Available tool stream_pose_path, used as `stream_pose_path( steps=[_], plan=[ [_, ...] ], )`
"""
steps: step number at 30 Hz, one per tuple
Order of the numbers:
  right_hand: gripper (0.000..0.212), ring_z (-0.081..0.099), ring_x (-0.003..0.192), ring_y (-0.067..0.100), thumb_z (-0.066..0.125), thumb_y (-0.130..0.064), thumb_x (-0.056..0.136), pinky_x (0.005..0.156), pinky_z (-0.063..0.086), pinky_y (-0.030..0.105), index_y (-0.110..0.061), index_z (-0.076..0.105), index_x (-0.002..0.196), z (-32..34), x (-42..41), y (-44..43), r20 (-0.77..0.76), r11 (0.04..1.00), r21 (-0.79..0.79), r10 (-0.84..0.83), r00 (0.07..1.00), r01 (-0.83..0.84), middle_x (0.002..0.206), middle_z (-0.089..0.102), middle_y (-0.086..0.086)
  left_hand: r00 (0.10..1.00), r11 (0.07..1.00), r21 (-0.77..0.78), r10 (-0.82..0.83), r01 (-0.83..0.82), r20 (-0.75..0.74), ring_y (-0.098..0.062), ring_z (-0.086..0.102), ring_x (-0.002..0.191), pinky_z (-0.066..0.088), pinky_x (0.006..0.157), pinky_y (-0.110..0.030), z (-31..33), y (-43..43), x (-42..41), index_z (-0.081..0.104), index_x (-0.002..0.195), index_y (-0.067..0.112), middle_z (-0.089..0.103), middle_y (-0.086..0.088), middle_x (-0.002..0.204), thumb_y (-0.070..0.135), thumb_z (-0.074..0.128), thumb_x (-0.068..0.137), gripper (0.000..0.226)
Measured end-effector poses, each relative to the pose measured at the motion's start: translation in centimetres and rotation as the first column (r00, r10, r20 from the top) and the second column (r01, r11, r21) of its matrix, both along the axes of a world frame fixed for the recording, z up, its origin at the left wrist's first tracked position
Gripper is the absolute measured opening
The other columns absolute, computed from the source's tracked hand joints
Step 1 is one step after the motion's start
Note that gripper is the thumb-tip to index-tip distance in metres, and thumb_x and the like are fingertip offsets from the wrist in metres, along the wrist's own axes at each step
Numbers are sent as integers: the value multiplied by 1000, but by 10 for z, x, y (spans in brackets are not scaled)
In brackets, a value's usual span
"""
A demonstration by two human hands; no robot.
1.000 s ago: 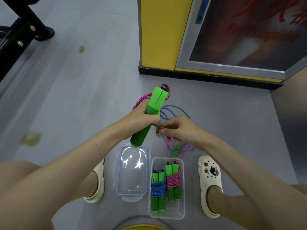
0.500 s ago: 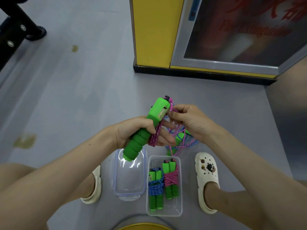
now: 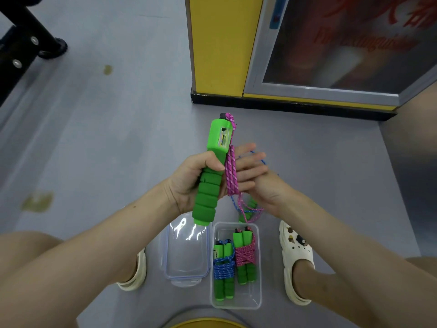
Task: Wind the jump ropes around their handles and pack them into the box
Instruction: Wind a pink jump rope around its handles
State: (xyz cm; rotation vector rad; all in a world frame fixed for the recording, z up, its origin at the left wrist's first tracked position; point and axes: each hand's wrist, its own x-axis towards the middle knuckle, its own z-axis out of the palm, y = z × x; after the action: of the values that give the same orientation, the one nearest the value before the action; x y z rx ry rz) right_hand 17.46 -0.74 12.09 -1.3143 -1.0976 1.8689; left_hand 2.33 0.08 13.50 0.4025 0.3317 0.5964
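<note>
My left hand (image 3: 192, 177) grips a green foam jump-rope handle (image 3: 209, 183) upright above the floor. Loops of its pink rope (image 3: 230, 172) run beside the handle and across my left fingers. My right hand (image 3: 264, 191) sits behind those fingers, holding the rope where its loose end drops to the floor; its fingertips are hidden. The clear plastic box (image 3: 236, 305) stands on the floor below with two wound bundles inside, one in blue rope (image 3: 223, 271) and one in pink rope (image 3: 244, 255).
The box's clear lid (image 3: 186, 254) lies to its left. A loose blue rope (image 3: 261, 159) and another green handle (image 3: 251, 204) lie on the floor under my hands. White clogs (image 3: 295, 256) flank the box. A yellow cabinet (image 3: 217, 43) stands ahead and a black frame (image 3: 23, 43) is at far left.
The handle has turned from tilted to nearly upright. My right hand moved from the handle's top down behind my left fingers, laying more pink rope loops beside the handle.
</note>
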Motion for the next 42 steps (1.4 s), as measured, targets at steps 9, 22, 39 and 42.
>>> stream_pose_path(
  steps=[9, 22, 39, 42],
  plan=[
    [15, 56, 62, 11, 53, -19, 96, 63, 47, 19, -14, 67, 98, -3, -1, -6, 310, 945, 13, 308, 900, -327, 77, 67, 3, 848, 950, 109, 311, -294, -428, -8, 52, 122, 40, 100, -30, 11, 6, 1, 61, 112, 31, 59, 11, 126, 6, 45, 70, 52],
    [13, 62, 71, 5, 66, -8, 85, 71, 50, 16, -14, 73, 94, 10, 19, 9, 339, 955, 180, 165, 926, -236, 84, 72, 9, 481, 884, 309, 112, 352, -869, -9, 45, 64, 39, 60, -22, 3, 3, -5, 52, 100, 26, 50, 2, 76, 9, 61, 69, 36],
    [22, 54, 88, 22, 70, -17, 67, 87, 43, 35, -8, 64, 87, 12, 24, 12, 30, 999, 36, 23, 999, -25, 88, 62, 10, 950, 956, -32, -294, 292, -107, -41, 61, 108, 54, 83, -50, -7, -3, -11, 60, 119, -7, 62, -31, 115, 5, 73, 55, 66],
    [30, 56, 87, 19, 67, -20, 69, 83, 46, 29, -6, 62, 95, 9, 24, 12, -98, 997, -80, -30, 995, 22, 93, 61, 10, 967, 974, -85, -222, 212, -129, -43, 61, 107, 56, 77, -50, -5, -4, -9, 51, 126, -11, 57, -33, 119, 4, 77, 47, 85]
  ],
)
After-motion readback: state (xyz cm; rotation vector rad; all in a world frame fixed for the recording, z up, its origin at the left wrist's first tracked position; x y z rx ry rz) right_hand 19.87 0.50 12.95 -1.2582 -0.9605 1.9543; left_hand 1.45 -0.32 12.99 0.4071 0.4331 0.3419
